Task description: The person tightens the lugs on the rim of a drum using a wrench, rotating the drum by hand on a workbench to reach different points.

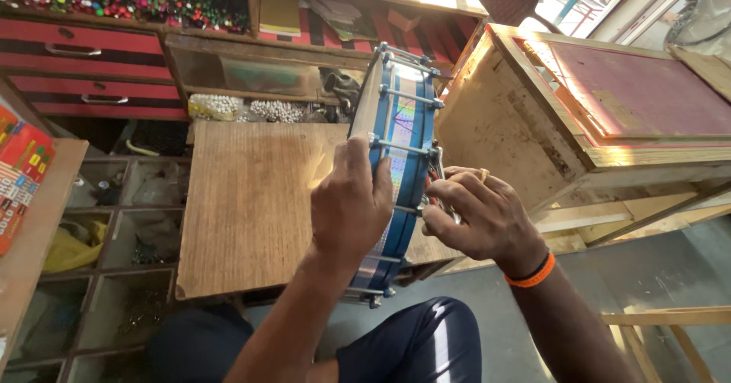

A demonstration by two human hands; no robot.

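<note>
Nearest us, our left hand (349, 200) is clenched over the rim of the blue frame drum (397, 162), holding it on edge. Just right of that grip, our right hand (478, 217) pinches a tuning rod (411, 209) on the drum's side. Beneath the grip lies the wooden board (251, 208); beyond it, red drawers (84, 63).
</note>
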